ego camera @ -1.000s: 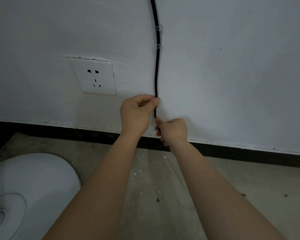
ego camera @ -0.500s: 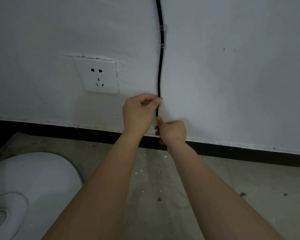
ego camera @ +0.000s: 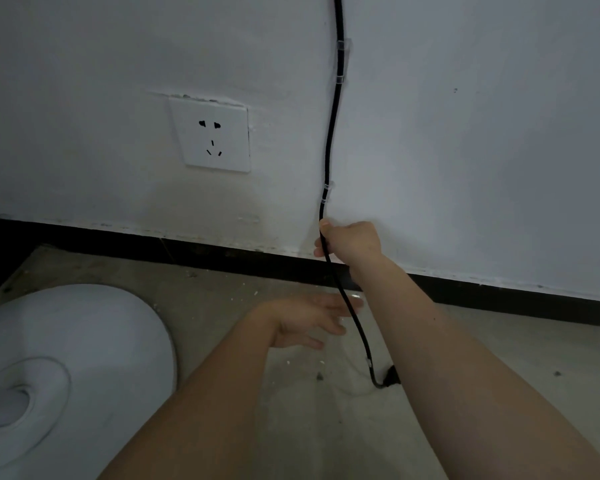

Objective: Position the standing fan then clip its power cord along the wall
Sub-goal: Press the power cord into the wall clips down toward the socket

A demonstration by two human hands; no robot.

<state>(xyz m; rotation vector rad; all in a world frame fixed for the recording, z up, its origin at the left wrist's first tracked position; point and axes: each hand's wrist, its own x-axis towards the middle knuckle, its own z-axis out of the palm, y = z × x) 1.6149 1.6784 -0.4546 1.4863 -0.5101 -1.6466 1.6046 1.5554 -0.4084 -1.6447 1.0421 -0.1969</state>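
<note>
My right hand pinches the power cord just below the lower clip; left hand hangs spread, empty. I'd keep the cord taut and vertical.

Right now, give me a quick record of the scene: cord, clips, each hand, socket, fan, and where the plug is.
cord: black power cord running down the white wall
clips: upper clear clip, lower clear clip, both around the cord
right hand: right hand gripping cord just below lower clip
left hand: left hand open, empty, over the floor
socket: wall socket empty
fan: white fan base at lower left
plug: plug on floor, unplugged
</note>
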